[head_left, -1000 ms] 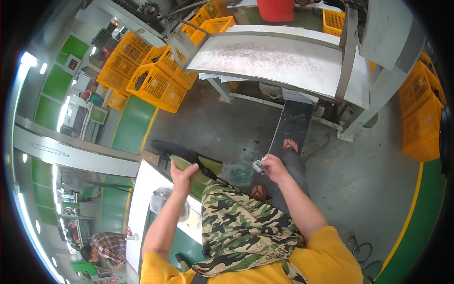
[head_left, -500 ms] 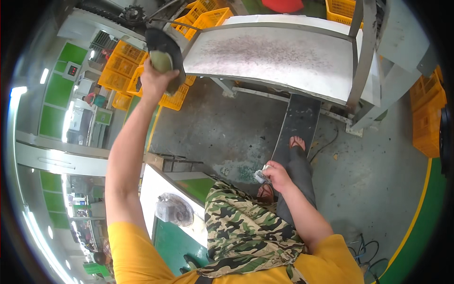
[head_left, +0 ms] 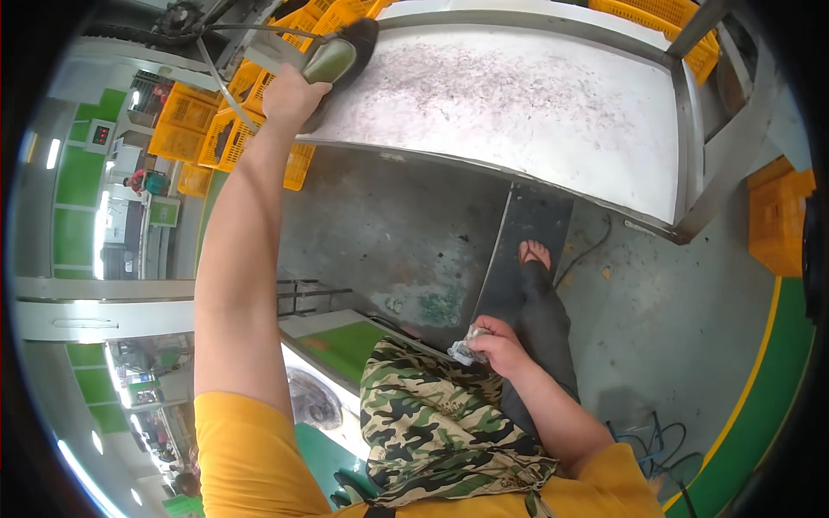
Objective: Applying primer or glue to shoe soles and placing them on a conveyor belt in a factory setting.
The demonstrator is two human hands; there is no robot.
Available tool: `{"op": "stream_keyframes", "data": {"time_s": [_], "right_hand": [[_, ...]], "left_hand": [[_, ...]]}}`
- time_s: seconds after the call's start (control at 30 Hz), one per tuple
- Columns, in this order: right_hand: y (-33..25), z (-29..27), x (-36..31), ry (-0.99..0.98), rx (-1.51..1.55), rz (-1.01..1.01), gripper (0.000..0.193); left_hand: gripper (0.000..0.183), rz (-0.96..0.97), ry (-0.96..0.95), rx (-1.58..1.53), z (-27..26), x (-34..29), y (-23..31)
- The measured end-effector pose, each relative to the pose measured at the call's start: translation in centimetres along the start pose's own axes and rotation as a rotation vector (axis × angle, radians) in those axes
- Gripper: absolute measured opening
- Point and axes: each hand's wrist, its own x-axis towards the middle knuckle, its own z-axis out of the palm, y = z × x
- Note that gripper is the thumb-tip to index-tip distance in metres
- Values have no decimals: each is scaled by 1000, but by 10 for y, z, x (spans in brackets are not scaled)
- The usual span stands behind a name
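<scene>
My left hand (head_left: 291, 97) is stretched far out to the front left, its fingers closed on a dark shoe (head_left: 361, 47). An olive-green piece with a pale rim shows in the shoe; whether it is a shoe last or an insole I cannot tell. Shoe and hand are over the left end of a white-topped table (head_left: 535, 147), whose surface is strewn with dark specks. Close to my lap, my right hand (head_left: 501, 345) pinches a small crumpled grey-white wad (head_left: 467, 347), cloth or plastic, I cannot tell.
Yellow crates (head_left: 183, 121) are stacked beyond my left arm, and an orange crate (head_left: 781, 220) stands at the far right. A metal frame post (head_left: 717, 186) rises at the table's right end. Beside my lap is a white-topped stand (head_left: 345, 406) with a round dark patch. Cables (head_left: 661, 445) lie at lower right.
The view has shifted, and the white-topped table appears nearer. My left hand has carried the shoe over the table's left end. The right hand still holds the crumpled wad.
</scene>
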Motion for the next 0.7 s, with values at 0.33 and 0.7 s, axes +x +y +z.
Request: {"op": "stream_keyframes", "data": {"time_s": [0.33, 0.7], "right_hand": [[5, -4, 5, -15, -65, -10, 10], [25, -5, 21, 16, -269, -2, 11]], "left_hand": [[60, 323, 425, -439, 19, -91, -40], [59, 166, -320, -647, 53, -563, -127]]}}
